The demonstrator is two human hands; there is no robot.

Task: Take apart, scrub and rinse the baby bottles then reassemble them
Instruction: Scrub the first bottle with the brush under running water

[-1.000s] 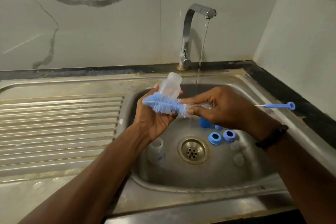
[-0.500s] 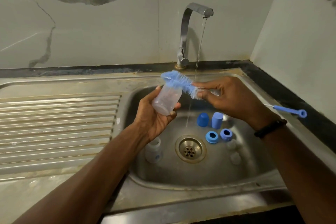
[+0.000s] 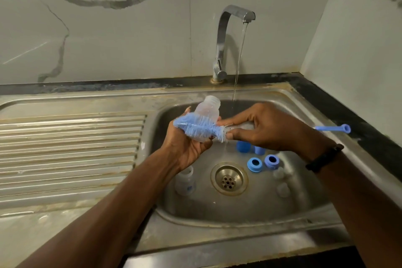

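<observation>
Right now my left hand (image 3: 185,143) has its fingers curled round a clear bottle (image 3: 206,115), holding it tilted over the sink basin (image 3: 250,206) with its open threaded neck pointing up and away from me. My right hand (image 3: 267,128) grips the handle of the blue brush (image 3: 200,127), whose bristles lie across the outside of the bottle, touching it. The handle's end sticks out past my wrist over the sink's right rim. Water runs in a thin stream from the tap (image 3: 230,35), falling just behind my right hand. Down in the basin, a second bottle (image 3: 186,181) stands near the drain (image 3: 229,179), under my left wrist. Two blue rings (image 3: 254,164) sit right of the drain, two blue caps (image 3: 243,147) show partly under my right hand, and two clear teats (image 3: 282,189) rest further right.
</observation>
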